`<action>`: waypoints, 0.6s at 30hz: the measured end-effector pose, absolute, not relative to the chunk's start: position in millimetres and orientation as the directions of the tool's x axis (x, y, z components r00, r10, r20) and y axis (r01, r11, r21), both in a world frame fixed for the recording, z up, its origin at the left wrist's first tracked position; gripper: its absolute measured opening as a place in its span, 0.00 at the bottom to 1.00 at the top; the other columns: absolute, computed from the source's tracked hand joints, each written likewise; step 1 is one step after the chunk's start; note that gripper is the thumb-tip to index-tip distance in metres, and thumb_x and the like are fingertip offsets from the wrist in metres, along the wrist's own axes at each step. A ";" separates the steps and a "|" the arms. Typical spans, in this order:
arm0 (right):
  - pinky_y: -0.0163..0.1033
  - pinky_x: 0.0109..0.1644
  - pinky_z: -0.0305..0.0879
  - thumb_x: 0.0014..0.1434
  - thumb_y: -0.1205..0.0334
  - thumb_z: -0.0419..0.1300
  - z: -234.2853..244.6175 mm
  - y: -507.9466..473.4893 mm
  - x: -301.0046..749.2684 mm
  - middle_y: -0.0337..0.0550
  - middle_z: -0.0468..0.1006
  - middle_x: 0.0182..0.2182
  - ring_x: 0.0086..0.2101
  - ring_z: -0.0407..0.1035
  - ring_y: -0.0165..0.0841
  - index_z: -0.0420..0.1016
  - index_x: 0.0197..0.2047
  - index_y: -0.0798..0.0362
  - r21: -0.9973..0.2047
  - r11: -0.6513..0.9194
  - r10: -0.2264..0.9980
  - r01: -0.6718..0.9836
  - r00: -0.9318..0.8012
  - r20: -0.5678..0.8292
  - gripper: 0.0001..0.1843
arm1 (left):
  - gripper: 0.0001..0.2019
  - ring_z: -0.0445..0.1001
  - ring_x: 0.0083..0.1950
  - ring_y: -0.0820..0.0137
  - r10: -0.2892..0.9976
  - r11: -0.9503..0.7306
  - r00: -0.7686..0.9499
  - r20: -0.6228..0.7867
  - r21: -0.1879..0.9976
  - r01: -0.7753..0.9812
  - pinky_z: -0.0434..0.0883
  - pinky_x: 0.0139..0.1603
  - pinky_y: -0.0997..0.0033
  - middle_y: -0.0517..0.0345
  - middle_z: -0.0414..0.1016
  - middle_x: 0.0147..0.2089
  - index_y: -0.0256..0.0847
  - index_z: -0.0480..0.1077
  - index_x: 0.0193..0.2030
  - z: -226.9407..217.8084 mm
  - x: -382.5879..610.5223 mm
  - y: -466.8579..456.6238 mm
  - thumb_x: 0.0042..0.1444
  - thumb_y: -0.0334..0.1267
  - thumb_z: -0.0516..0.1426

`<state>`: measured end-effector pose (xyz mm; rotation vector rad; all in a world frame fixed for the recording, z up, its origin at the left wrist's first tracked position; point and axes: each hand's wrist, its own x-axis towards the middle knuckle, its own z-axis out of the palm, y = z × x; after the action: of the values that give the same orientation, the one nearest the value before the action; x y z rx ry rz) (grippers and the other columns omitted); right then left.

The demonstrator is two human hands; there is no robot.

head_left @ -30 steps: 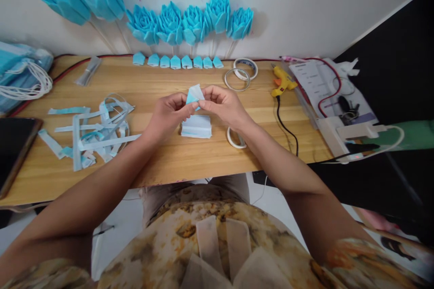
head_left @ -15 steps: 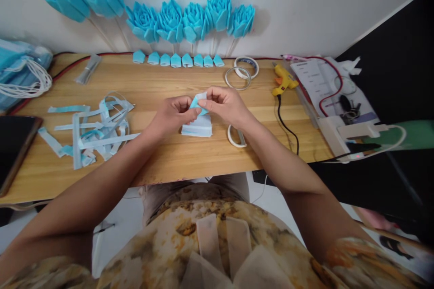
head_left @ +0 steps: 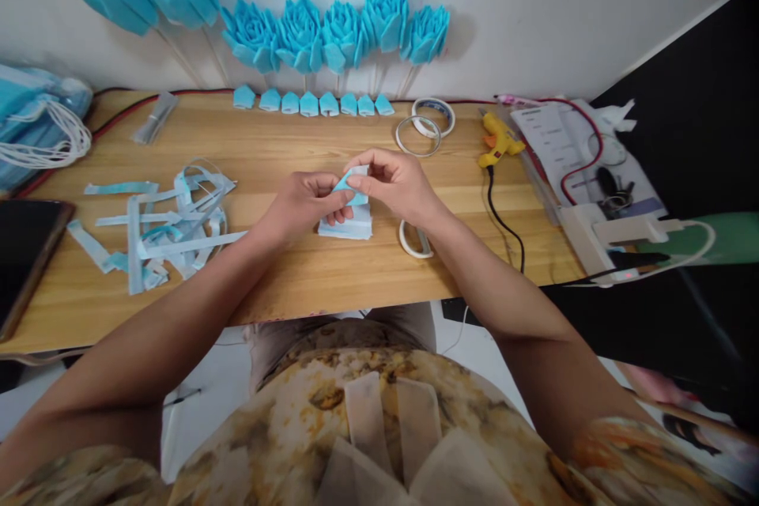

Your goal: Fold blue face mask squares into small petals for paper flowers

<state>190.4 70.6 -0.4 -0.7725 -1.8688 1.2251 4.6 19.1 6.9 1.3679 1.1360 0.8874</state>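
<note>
Over the middle of the wooden table (head_left: 285, 285), my left hand (head_left: 302, 205) and my right hand (head_left: 391, 182) both pinch a small folded piece of blue mask fabric (head_left: 354, 191). Right under it lies a small stack of cut blue and white fabric pieces (head_left: 347, 226). A roll of tape (head_left: 413, 241) rests just right of the stack, below my right wrist. Along the far edge stands a row of several small folded blue petals (head_left: 311, 103).
Blue fabric flowers (head_left: 332, 35) on sticks lean against the wall. Cut strips and ear loops (head_left: 166, 221) lie at left, with face masks (head_left: 35, 126) at far left. Two tape rolls (head_left: 424, 126), a yellow glue gun (head_left: 496, 144) with its cord, and a power strip (head_left: 598, 229) are at right.
Both hands have dropped a little toward the stack, and the blue piece between the fingers has been folded smaller and flatter.
</note>
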 end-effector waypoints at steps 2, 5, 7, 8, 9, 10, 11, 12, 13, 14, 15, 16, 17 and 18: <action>0.34 0.35 0.62 0.59 0.56 0.66 0.7 69.0 190.6 0.36 0.76 0.30 0.30 0.66 0.27 0.79 0.38 0.53 -0.890 0.440 0.795 0.117 -0.513 0.325 0.09 | 0.13 0.70 0.23 0.78 0.958 0.057 0.270 -0.093 0.988 0.141 0.68 0.26 0.78 0.58 0.78 0.24 0.37 0.73 0.26 8.2 4.6 19.0 0.56 0.42 0.64; 0.37 0.39 0.65 0.61 0.59 0.65 1.1 67.4 191.1 0.38 0.79 0.32 0.33 0.70 0.29 0.80 0.37 0.52 -0.758 0.621 0.731 0.197 -0.495 0.470 0.06 | 0.12 0.70 0.23 0.78 0.958 0.071 0.269 -0.099 0.991 0.114 0.68 0.26 0.79 0.58 0.77 0.24 0.37 0.73 0.25 10.6 4.7 19.2 0.56 0.40 0.64; 0.38 0.43 0.67 0.64 0.59 0.62 0.5 67.8 192.0 0.39 0.80 0.34 0.35 0.72 0.30 0.81 0.38 0.51 -0.646 0.728 0.657 0.229 -0.503 0.562 0.07 | 0.11 0.69 0.23 0.78 0.958 0.090 0.265 -0.109 0.992 0.083 0.68 0.26 0.79 0.59 0.77 0.23 0.37 0.74 0.25 11.4 5.0 19.3 0.55 0.38 0.64; 0.39 0.44 0.68 0.66 0.59 0.61 0.0 68.6 192.8 0.39 0.81 0.35 0.37 0.73 0.31 0.81 0.39 0.50 -0.592 0.770 0.617 0.237 -0.513 0.597 0.08 | 0.11 0.69 0.22 0.79 0.959 0.097 0.260 -0.110 0.993 0.062 0.67 0.26 0.79 0.59 0.77 0.23 0.37 0.74 0.25 11.4 5.2 19.4 0.55 0.38 0.64; 0.40 0.46 0.69 0.67 0.59 0.59 -0.5 69.8 193.7 0.40 0.82 0.36 0.38 0.74 0.32 0.82 0.41 0.49 -0.543 0.804 0.580 0.244 -0.525 0.623 0.09 | 0.10 0.69 0.22 0.79 0.961 0.103 0.253 -0.110 0.994 0.038 0.67 0.26 0.79 0.59 0.76 0.23 0.37 0.74 0.25 11.1 5.4 19.4 0.55 0.37 0.64; 0.41 0.47 0.69 0.68 0.60 0.58 -1.1 71.2 194.7 0.41 0.82 0.37 0.39 0.74 0.32 0.82 0.43 0.49 -0.498 0.831 0.545 0.248 -0.539 0.641 0.11 | 0.10 0.69 0.22 0.79 0.964 0.108 0.245 -0.107 0.994 0.010 0.68 0.26 0.79 0.59 0.77 0.23 0.36 0.74 0.25 10.7 5.5 19.5 0.55 0.37 0.64; 0.42 0.47 0.70 0.69 0.60 0.56 -1.7 72.7 195.8 0.41 0.83 0.38 0.40 0.75 0.33 0.83 0.44 0.48 -0.456 0.854 0.512 0.249 -0.554 0.657 0.12 | 0.10 0.70 0.22 0.79 0.966 0.112 0.236 -0.104 0.993 -0.020 0.68 0.26 0.79 0.59 0.77 0.23 0.36 0.74 0.25 10.2 5.7 19.6 0.55 0.36 0.64; 0.42 0.48 0.70 0.70 0.61 0.55 -2.3 74.3 196.8 0.41 0.83 0.39 0.41 0.75 0.33 0.83 0.45 0.47 -0.420 0.872 0.484 0.251 -0.567 0.667 0.13 | 0.10 0.70 0.22 0.78 0.967 0.119 0.231 -0.105 0.992 -0.050 0.68 0.26 0.78 0.59 0.77 0.23 0.36 0.74 0.25 9.8 5.7 19.7 0.55 0.37 0.64; 0.43 0.48 0.71 0.70 0.61 0.54 -2.8 75.7 197.6 0.41 0.83 0.40 0.41 0.76 0.33 0.83 0.46 0.46 -0.391 0.884 0.463 0.255 -0.577 0.672 0.14 | 0.10 0.70 0.22 0.78 0.967 0.130 0.231 -0.109 0.989 -0.077 0.68 0.26 0.78 0.58 0.77 0.23 0.36 0.74 0.25 9.4 5.8 19.7 0.55 0.37 0.65; 0.43 0.48 0.71 0.71 0.61 0.54 -3.4 77.0 198.3 0.41 0.83 0.40 0.41 0.76 0.33 0.83 0.47 0.46 -0.372 0.891 0.453 0.261 -0.585 0.673 0.15 | 0.10 0.71 0.23 0.77 0.966 0.142 0.232 -0.115 0.985 -0.102 0.68 0.26 0.78 0.58 0.77 0.23 0.36 0.74 0.26 9.1 5.8 19.8 0.55 0.38 0.65; 0.43 0.48 0.71 0.71 0.61 0.53 -4.0 78.0 198.8 0.41 0.83 0.41 0.42 0.76 0.33 0.83 0.47 0.45 -0.361 0.894 0.447 0.266 -0.590 0.672 0.15 | 0.10 0.71 0.23 0.77 0.965 0.152 0.234 -0.120 0.980 -0.126 0.68 0.26 0.77 0.58 0.77 0.23 0.36 0.74 0.26 9.0 5.9 19.7 0.55 0.38 0.66; 0.44 0.48 0.72 0.71 0.61 0.53 -4.5 78.8 199.1 0.40 0.83 0.41 0.42 0.76 0.33 0.83 0.48 0.44 -0.355 0.896 0.444 0.269 -0.593 0.672 0.16 | 0.11 0.72 0.23 0.77 0.963 0.161 0.237 -0.124 0.976 -0.144 0.68 0.26 0.77 0.58 0.77 0.23 0.36 0.74 0.26 9.0 6.0 19.7 0.54 0.39 0.66; 0.44 0.48 0.72 0.71 0.61 0.52 -4.9 79.1 199.2 0.40 0.83 0.41 0.42 0.76 0.33 0.83 0.48 0.44 -0.354 0.895 0.446 0.272 -0.593 0.671 0.16 | 0.11 0.72 0.23 0.76 0.962 0.167 0.241 -0.127 0.973 -0.157 0.69 0.26 0.76 0.57 0.77 0.24 0.36 0.74 0.27 9.1 6.0 19.5 0.54 0.39 0.67; 0.44 0.48 0.72 0.71 0.61 0.52 -5.0 79.1 199.1 0.41 0.84 0.41 0.43 0.76 0.33 0.83 0.48 0.44 -0.356 0.893 0.450 0.276 -0.591 0.670 0.17 | 0.11 0.72 0.23 0.76 0.962 0.170 0.244 -0.127 0.972 -0.165 0.69 0.26 0.76 0.57 0.77 0.24 0.36 0.74 0.27 9.2 6.1 19.4 0.54 0.40 0.67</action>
<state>199.1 79.1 -5.0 -0.5177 -2.2359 0.2725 6.1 19.4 9.2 1.0685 0.9741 1.0134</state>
